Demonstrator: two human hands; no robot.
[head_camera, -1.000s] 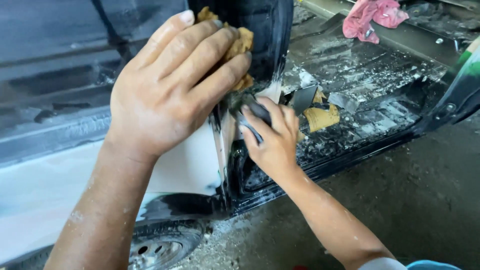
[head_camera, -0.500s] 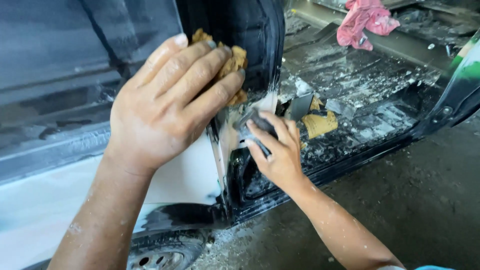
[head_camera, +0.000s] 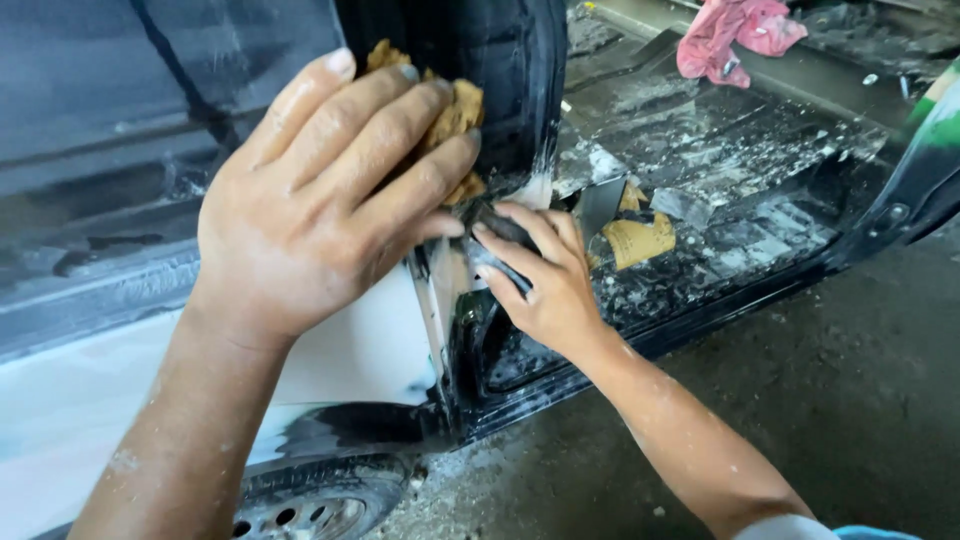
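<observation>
The left hand (head_camera: 320, 210) has slid its yellow-brown sponge (head_camera: 450, 120), pressed under closed fingers, slightly lower on the black car door edge (head_camera: 500, 60), while the right hand (head_camera: 540, 280) still pinches a dark sanding pad (head_camera: 500, 232) just below it.

You've only got the one view here, a head cam looking steeply down and slightly forward at the car's open door edge (head_camera: 500, 120). It sits really close, so your left hand (head_camera: 320, 210) and right hand (head_camera: 545, 280) fill the middle, with the sill (head_camera: 700, 200) upper right and ground (head_camera: 850, 400) lower right.
</observation>
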